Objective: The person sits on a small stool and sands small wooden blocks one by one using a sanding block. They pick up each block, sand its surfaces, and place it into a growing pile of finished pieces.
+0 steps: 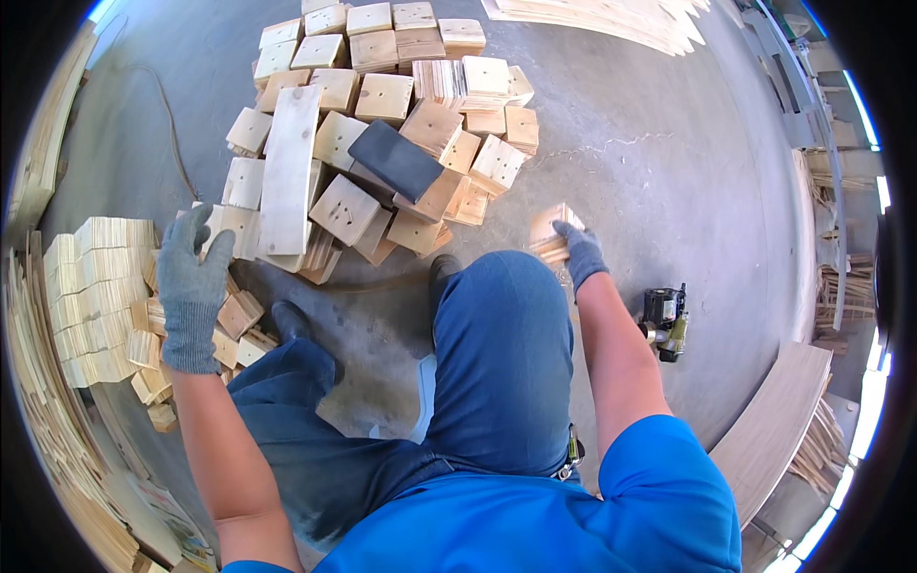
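My right hand [583, 254], in a grey knit glove, grips the near right side of a small stack of square wooden blocks [547, 229]. That stack is at the floor just right of my knee; whether it touches the ground I cannot tell. My left hand [194, 282], gloved the same way, is raised with fingers apart and nothing in it. Below it lie loose wooden blocks [239, 312]. Ahead of me is a large heap of square blocks [346, 210], several with small dark holes. A long pale board [290, 158] and a dark grey rectangular piece [394, 159] rest on top of it.
On the floor to my right lies a black nail gun [665, 320]. Neatly stacked pale blocks [100, 296] stand at the left. A wide plank [776, 425] is at the lower right, and thin wooden sheets [611, 17] lie at the far side. A hose [170, 115] runs along the floor.
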A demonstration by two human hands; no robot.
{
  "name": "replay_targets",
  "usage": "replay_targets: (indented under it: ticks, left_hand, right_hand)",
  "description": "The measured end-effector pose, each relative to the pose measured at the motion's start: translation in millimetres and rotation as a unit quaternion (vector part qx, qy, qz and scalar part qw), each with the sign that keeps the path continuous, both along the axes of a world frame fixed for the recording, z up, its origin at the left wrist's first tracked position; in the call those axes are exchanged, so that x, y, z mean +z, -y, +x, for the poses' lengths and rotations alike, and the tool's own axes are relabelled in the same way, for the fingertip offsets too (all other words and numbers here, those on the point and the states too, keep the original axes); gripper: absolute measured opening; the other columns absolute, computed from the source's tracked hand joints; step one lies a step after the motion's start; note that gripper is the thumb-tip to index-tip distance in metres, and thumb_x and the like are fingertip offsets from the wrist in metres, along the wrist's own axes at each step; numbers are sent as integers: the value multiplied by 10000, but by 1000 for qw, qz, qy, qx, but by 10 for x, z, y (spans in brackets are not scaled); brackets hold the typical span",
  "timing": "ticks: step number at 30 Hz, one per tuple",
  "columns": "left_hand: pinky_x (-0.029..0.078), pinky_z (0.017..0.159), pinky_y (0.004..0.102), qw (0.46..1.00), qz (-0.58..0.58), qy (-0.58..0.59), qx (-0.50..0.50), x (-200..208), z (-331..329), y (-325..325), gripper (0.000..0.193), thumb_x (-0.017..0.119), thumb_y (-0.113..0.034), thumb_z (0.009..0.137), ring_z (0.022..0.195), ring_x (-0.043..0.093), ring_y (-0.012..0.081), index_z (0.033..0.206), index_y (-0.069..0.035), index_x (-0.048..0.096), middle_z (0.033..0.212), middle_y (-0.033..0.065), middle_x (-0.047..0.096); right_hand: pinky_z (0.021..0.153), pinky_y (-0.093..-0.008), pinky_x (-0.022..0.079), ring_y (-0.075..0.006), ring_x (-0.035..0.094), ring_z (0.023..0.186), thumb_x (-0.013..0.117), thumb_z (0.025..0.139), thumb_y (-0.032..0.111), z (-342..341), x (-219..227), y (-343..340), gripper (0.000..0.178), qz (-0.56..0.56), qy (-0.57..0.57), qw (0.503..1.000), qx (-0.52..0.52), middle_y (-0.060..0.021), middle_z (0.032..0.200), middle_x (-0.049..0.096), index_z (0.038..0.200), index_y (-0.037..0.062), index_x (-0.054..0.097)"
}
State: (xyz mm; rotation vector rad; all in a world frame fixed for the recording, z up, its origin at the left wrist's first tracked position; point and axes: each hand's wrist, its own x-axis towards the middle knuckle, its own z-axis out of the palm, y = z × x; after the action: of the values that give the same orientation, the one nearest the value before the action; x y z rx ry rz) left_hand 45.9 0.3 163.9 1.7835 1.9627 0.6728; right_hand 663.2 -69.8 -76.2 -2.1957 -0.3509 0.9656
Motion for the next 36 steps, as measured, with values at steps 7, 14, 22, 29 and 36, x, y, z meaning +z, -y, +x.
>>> replay_targets:
  ticks: [7, 14, 22, 29, 36]
  left_hand:
    - [574, 1031, 396, 999, -36, -5, -4, -40, 120, -53, 431, 776, -117, 976, 1187, 696, 276, 1380, -4, 676, 1318, 140, 685]
    - [572, 1046, 393, 998, -61, -25, -4, -179, 120, -44, 437, 796, -79, 957, 1178, 692, 268, 1372, -2, 682, 1307, 129, 690]
    - [544, 1076, 392, 996, -76, -48, -5, -244, 180, -90, 439, 757, -69, 973, 1196, 681, 252, 1399, -5, 676, 1318, 124, 702]
    - [544, 1086, 393, 993, -88, -73, -14, -236, 183, -88, 447, 755, -57, 970, 1188, 694, 263, 1407, -10, 673, 1310, 128, 702]
    - [549, 1091, 388, 990, -117, -71, -28, -177, 308, -56, 481, 807, -48, 920, 1242, 679, 279, 1382, -7, 679, 1340, 140, 680]
  right_hand:
    - [825, -442, 633, -320, 777, 977, 978, 718, 306, 135, -203, 14, 808, -59, 12, 998, -4, -229, 1177, 750, 1334, -80, 625]
    - [949, -432, 607, -363, 762, 1093, 981, 706, 386, 410, -383, -495, 931, -132, 153, 976, 82, -263, 1258, 740, 1426, -54, 588]
    - [1070, -436, 560, -414, 694, 1288, 945, 758, 399, 223, -592, -1185, 1014, -12, 246, 960, 136, -311, 1372, 695, 1532, -84, 503]
    - [1163, -433, 489, -429, 629, 1382, 849, 860, 497, 121, -800, -1100, 936, -119, 265, 948, 131, -352, 1475, 619, 1527, -84, 545]
    - [1067, -627, 535, -512, 586, 1344, 683, 1005, 663, 183, -1234, -927, 860, -57, -241, 961, -121, -301, 1564, 506, 1595, 83, 449]
